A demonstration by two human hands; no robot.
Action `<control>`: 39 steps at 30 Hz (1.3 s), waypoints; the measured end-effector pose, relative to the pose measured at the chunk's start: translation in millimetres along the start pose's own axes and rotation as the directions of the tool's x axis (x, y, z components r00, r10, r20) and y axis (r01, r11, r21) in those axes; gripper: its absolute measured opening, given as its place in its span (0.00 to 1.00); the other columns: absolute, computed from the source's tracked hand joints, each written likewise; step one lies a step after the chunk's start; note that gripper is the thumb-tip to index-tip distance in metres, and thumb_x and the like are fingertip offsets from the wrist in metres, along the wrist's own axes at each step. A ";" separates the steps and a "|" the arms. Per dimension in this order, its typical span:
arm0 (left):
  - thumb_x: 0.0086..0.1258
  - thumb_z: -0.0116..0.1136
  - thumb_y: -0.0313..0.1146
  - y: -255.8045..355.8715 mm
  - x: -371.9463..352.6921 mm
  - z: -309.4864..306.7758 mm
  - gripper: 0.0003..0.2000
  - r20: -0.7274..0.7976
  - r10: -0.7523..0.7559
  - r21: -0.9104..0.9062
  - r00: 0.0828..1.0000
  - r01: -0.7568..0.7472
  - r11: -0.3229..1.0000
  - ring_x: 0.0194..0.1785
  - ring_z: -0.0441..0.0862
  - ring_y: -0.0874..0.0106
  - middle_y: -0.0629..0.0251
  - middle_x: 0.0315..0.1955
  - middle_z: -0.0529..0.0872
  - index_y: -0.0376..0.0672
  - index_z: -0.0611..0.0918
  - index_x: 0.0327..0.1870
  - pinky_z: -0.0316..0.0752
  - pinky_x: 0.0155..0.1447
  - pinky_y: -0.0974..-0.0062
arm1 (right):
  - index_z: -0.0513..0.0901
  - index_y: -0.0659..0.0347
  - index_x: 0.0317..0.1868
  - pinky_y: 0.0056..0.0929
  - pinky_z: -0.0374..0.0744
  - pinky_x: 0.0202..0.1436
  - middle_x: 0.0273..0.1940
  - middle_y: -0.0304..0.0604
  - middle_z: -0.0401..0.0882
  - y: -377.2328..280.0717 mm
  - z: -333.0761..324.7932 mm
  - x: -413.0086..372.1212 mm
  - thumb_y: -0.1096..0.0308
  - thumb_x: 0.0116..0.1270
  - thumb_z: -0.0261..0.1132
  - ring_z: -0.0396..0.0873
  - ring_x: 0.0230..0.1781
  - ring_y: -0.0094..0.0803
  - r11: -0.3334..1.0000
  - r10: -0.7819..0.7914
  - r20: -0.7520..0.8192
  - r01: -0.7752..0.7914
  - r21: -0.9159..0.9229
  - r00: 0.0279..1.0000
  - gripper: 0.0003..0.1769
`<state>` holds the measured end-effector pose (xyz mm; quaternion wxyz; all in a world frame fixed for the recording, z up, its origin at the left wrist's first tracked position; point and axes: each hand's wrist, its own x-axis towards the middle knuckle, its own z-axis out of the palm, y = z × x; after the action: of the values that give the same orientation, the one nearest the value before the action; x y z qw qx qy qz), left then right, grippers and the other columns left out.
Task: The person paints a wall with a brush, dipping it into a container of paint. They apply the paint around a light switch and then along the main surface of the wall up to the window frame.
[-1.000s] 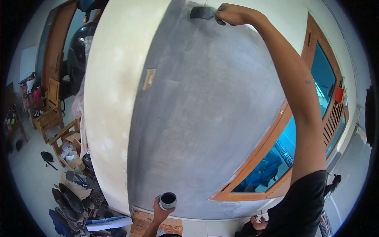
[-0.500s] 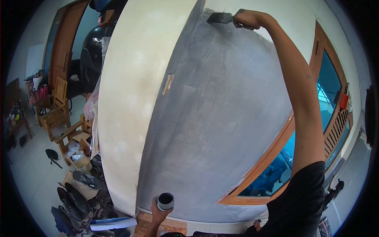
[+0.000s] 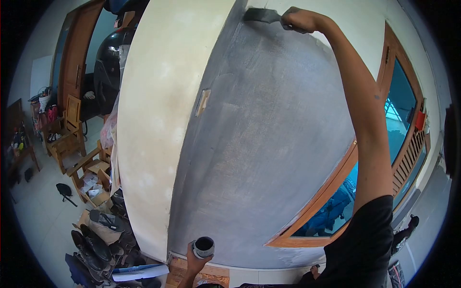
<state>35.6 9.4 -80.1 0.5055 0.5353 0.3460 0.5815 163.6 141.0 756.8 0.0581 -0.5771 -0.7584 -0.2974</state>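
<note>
High on the wall, my right hand (image 3: 300, 20) is wrapped round the handle of a wide, dark paintbrush (image 3: 261, 15). Its bristles are against the top edge of the grey-coated wall (image 3: 273, 120), close to the inner corner with the cream wall. Low in front of me, my left hand (image 3: 194, 261) grips a small grey cup (image 3: 204, 253) from its left side. The cup's mouth faces up and its inside looks dark. Between the hands, the grey coat looks streaky and uneven.
A cream wall (image 3: 161, 110) projects at the left, and a recessed box (image 3: 203, 102) sits in the grey wall. Right of it is a wood-framed window (image 3: 307, 216). Shoes (image 3: 93, 247), a long blue-and-white box (image 3: 139, 272) and wooden chairs (image 3: 67, 139) stand at the left.
My right hand has moved the paintbrush slightly up and left along the top of the grey coat, toward the corner. The left hand and cup sit nearly where they were.
</note>
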 end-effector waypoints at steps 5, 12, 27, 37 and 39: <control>0.43 0.83 0.29 5.5 -0.5 -3.4 0.40 0.009 0.014 0.036 1.000 -0.014 0.999 0.55 0.82 0.63 0.55 0.49 0.83 0.38 0.70 0.59 0.77 0.59 0.63 | 0.74 0.56 0.22 0.30 0.58 0.17 0.15 0.34 0.64 -2.6 11.8 14.6 0.59 0.50 0.56 0.59 0.14 0.24 0.995 0.092 0.046 -0.090 -0.037 0.995 0.10; 0.42 0.83 0.29 -5.6 4.1 -2.0 0.40 -0.006 0.004 0.018 1.000 -0.004 1.000 0.55 0.82 0.63 0.55 0.49 0.82 0.38 0.70 0.58 0.77 0.59 0.64 | 0.76 0.56 0.26 0.31 0.54 0.17 0.16 0.32 0.61 -4.4 -0.7 9.8 0.58 0.49 0.57 0.56 0.14 0.24 0.997 0.057 0.011 -0.056 -0.054 0.998 0.11; 0.42 0.81 0.28 6.8 8.2 54.2 0.39 0.041 0.044 0.044 0.998 -0.046 0.998 0.53 0.84 0.62 0.56 0.48 0.84 0.39 0.71 0.58 0.79 0.58 0.64 | 0.72 0.53 0.25 0.30 0.53 0.17 0.14 0.30 0.57 95.4 -22.4 -98.9 0.56 0.56 0.52 0.55 0.14 0.25 0.889 0.433 0.182 -0.385 -0.246 0.883 0.11; 0.43 0.81 0.27 -8.3 -7.0 114.2 0.40 0.096 0.042 0.019 0.994 -0.044 0.999 0.54 0.83 0.63 0.55 0.49 0.83 0.39 0.70 0.60 0.79 0.58 0.64 | 0.71 0.54 0.19 0.28 0.61 0.14 0.13 0.31 0.63 204.8 -56.4 -244.7 0.58 0.58 0.54 0.59 0.11 0.22 0.806 0.580 0.119 -0.548 -0.221 0.805 0.13; 0.43 0.81 0.26 -3.2 -9.6 128.1 0.40 0.105 0.050 0.001 0.993 -0.051 0.999 0.54 0.83 0.64 0.55 0.49 0.83 0.39 0.70 0.60 0.79 0.58 0.65 | 0.72 0.54 0.19 0.29 0.64 0.14 0.14 0.31 0.66 197.6 -65.5 -246.0 0.59 0.62 0.51 0.64 0.11 0.20 0.923 0.351 0.122 -0.320 -0.214 0.929 0.15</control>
<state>160.1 -16.8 -61.7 0.5072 0.5745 0.3064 0.5646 407.3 -68.7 780.0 -0.0074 -0.7232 -0.6182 -0.3077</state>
